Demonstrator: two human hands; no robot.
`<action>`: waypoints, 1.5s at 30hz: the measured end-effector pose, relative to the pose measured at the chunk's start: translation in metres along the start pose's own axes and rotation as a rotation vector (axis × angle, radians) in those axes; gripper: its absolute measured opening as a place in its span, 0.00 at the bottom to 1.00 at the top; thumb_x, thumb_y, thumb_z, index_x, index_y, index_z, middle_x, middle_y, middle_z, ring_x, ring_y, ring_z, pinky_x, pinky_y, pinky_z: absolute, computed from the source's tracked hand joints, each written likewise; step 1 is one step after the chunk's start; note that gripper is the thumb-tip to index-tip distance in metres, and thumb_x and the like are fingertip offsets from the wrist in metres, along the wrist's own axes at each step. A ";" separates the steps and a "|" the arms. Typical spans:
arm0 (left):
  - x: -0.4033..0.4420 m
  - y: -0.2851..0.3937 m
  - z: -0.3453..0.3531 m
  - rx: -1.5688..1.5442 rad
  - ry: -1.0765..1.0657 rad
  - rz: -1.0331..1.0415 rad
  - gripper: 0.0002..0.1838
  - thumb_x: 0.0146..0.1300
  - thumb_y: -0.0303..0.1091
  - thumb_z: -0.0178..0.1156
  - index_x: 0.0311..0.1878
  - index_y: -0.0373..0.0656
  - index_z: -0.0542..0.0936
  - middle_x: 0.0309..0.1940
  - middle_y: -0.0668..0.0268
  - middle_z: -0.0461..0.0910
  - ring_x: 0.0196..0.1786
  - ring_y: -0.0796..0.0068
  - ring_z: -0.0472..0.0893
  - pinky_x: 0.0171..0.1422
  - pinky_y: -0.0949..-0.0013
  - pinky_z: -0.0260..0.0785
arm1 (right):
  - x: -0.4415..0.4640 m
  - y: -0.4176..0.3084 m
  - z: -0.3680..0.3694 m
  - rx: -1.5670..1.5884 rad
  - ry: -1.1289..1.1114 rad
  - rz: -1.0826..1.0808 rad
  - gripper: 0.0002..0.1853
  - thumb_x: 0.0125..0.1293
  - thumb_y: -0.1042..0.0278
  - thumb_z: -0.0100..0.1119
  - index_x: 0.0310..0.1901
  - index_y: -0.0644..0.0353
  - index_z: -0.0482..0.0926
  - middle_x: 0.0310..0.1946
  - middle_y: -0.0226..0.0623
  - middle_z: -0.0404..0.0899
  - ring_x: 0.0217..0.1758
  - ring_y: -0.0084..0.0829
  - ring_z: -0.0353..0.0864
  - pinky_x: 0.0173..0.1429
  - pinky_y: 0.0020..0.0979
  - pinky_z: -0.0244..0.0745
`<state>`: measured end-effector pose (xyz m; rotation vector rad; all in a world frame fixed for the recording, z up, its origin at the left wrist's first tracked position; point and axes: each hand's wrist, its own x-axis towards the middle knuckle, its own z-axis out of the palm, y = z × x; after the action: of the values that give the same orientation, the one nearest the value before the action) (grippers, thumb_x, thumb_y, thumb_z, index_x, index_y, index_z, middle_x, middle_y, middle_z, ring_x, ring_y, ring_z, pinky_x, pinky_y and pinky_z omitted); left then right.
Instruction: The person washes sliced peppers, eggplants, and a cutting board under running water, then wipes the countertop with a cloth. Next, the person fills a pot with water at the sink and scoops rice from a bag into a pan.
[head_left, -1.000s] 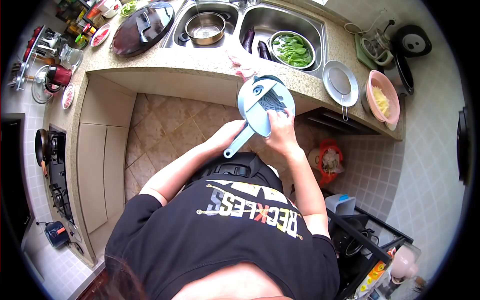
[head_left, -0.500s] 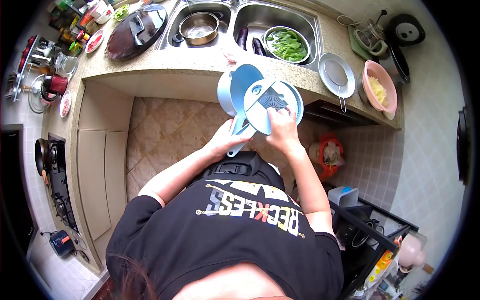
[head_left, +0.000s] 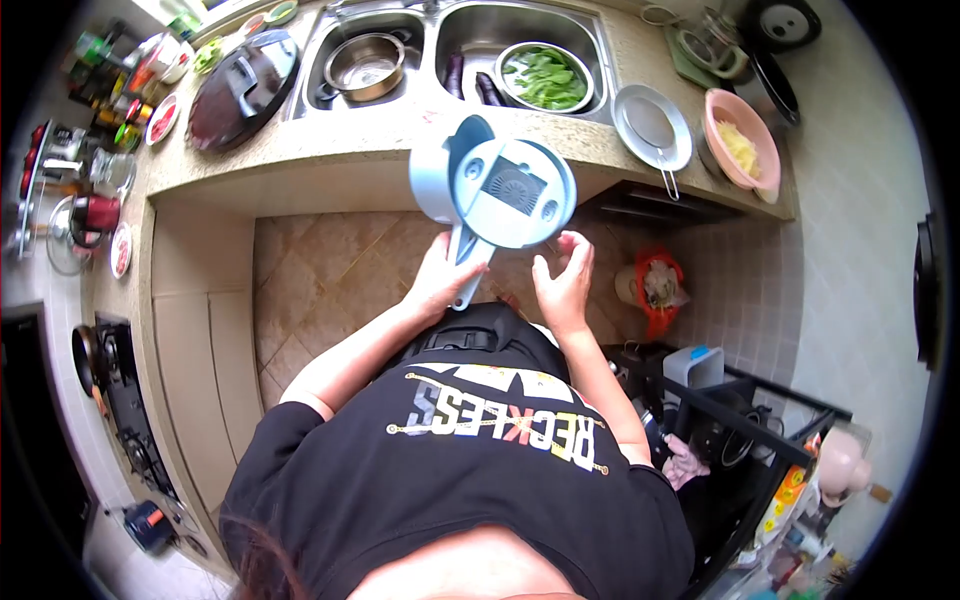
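Observation:
A light blue handled grater bowl [head_left: 432,180] hangs over the floor in front of the counter. Its round grater lid [head_left: 513,225], with a dark grating plate set in the middle, faces up and overlaps the bowl's right side. My left hand [head_left: 437,277] is wrapped round the handles below. Just below the lid's right edge is my right hand [head_left: 565,285], its thumb and fingers apart, holding nothing. Whether any fingertip touches the rim is hard to see.
A double sink [head_left: 420,105] holds a steel pot [head_left: 365,68], dark eggplants [head_left: 455,76] and a bowl of green leaves [head_left: 545,80]. To the right are a strainer [head_left: 652,125] and a pink bowl of pale shreds [head_left: 740,150]. A red-lined bin [head_left: 660,290] stands on the floor.
My right hand has come off the grater lid and moved down, its fingers opening. The lid is turned, so its grating plate shows fully. My left hand keeps its hold.

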<state>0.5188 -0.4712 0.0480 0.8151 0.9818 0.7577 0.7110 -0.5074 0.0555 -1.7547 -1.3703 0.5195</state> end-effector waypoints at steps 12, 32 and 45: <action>0.004 -0.011 0.009 0.383 -0.110 0.234 0.27 0.56 0.27 0.63 0.58 0.35 0.63 0.47 0.61 0.72 0.46 0.74 0.74 0.51 0.72 0.67 | -0.013 -0.008 0.075 1.663 -0.016 0.930 0.16 0.64 0.64 0.56 0.50 0.61 0.73 0.41 0.36 0.78 0.42 0.30 0.79 0.43 0.31 0.77; -0.003 -0.029 0.045 0.401 -0.433 -0.046 0.17 0.61 0.28 0.58 0.50 0.40 0.64 0.25 0.65 0.73 0.21 0.80 0.69 0.26 0.77 0.61 | -0.200 0.098 -0.016 1.701 1.127 0.953 0.17 0.67 0.52 0.48 0.44 0.59 0.69 0.27 0.36 0.74 0.28 0.32 0.75 0.33 0.36 0.75; -0.026 -0.063 0.071 0.457 -0.264 -0.068 0.13 0.62 0.29 0.57 0.47 0.42 0.65 0.23 0.69 0.69 0.22 0.81 0.68 0.25 0.77 0.61 | -0.481 0.294 -0.115 1.429 1.628 0.758 0.11 0.67 0.63 0.44 0.44 0.61 0.68 0.28 0.37 0.72 0.28 0.32 0.72 0.30 0.33 0.72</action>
<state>0.5853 -0.5402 0.0273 1.2368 0.9492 0.3534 0.8163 -1.0148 -0.1940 -0.7343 0.7814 0.1425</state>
